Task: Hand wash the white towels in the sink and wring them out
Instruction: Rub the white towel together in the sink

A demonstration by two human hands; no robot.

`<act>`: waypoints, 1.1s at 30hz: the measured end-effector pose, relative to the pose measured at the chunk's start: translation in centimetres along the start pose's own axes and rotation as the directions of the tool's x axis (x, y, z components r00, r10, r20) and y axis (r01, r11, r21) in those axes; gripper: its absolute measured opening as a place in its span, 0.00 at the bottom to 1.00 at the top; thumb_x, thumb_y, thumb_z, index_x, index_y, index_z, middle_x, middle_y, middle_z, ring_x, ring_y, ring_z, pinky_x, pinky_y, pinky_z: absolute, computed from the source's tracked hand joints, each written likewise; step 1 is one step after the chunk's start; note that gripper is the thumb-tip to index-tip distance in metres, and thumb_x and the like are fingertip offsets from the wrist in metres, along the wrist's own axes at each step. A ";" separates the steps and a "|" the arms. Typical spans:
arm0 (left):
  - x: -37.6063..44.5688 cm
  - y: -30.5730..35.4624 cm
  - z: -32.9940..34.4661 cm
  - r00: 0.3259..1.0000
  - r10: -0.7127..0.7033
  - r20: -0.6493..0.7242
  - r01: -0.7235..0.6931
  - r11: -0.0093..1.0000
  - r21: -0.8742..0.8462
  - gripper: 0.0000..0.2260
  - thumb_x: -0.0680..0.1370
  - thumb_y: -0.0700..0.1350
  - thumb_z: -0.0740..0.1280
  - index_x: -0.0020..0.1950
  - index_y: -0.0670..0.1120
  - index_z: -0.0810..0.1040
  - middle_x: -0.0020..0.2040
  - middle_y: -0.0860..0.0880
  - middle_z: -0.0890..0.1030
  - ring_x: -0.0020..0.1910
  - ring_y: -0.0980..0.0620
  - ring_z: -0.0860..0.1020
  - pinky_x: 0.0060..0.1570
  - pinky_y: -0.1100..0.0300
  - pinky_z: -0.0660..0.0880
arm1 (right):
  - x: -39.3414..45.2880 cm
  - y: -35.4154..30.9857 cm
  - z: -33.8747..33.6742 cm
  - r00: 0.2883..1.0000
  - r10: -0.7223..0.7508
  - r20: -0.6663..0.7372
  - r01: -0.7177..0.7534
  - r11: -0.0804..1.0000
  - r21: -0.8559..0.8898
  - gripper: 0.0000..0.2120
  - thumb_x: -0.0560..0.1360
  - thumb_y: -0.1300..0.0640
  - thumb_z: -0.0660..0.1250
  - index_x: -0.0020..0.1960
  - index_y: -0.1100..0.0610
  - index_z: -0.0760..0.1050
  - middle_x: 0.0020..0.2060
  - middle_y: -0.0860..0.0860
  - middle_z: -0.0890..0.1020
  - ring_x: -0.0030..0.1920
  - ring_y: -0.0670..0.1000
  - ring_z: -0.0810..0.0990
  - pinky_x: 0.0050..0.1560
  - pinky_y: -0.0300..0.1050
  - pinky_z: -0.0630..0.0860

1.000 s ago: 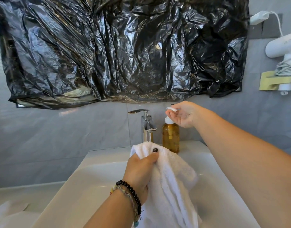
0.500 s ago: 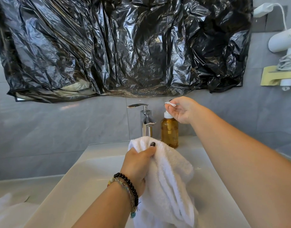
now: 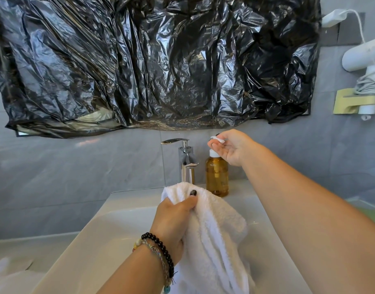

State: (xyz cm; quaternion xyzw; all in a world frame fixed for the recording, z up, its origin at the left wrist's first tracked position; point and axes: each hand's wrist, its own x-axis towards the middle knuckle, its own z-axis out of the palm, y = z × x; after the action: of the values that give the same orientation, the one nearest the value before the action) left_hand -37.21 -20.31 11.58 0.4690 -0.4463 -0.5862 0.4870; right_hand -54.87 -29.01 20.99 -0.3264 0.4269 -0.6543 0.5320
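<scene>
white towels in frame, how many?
2, possibly. One white towel gripped by the left hand over the sink. A blurred white cloth, likely a second towel, lies at the bottom-left corner. More may be out of frame.

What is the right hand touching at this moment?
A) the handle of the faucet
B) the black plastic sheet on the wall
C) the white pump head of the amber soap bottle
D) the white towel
C: the right hand has its fingers around the white pump head of the amber soap bottle, while the left hand grips the white towel.
</scene>
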 end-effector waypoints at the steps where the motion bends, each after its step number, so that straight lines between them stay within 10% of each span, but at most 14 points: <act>1: 0.0 0.0 0.0 1.000 -0.003 -0.001 0.003 1.000 0.000 0.14 0.78 0.46 0.70 0.63 0.45 0.75 0.55 0.44 0.82 0.53 0.44 0.81 0.56 0.46 0.78 | 0.0 0.0 0.1 1.000 0.000 -0.009 0.000 1.000 -0.002 0.07 0.79 0.65 0.60 0.46 0.67 0.74 0.27 0.57 0.82 0.25 0.49 0.82 0.31 0.37 0.80; 33: 0.7 -0.9 -0.5 1.000 0.006 0.006 -0.006 1.000 -0.003 0.18 0.77 0.49 0.71 0.65 0.46 0.75 0.57 0.45 0.81 0.56 0.44 0.80 0.59 0.44 0.77 | -0.2 -0.1 1.3 0.996 0.011 -0.089 -0.021 0.993 -0.113 0.09 0.81 0.59 0.61 0.52 0.66 0.71 0.40 0.60 0.80 0.36 0.53 0.83 0.34 0.40 0.81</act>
State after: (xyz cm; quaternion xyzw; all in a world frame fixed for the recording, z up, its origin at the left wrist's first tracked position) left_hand -36.96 -20.95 10.55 0.4652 -0.4480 -0.5870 0.4882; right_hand -53.70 -29.10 21.62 -0.3236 0.4889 -0.6385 0.4986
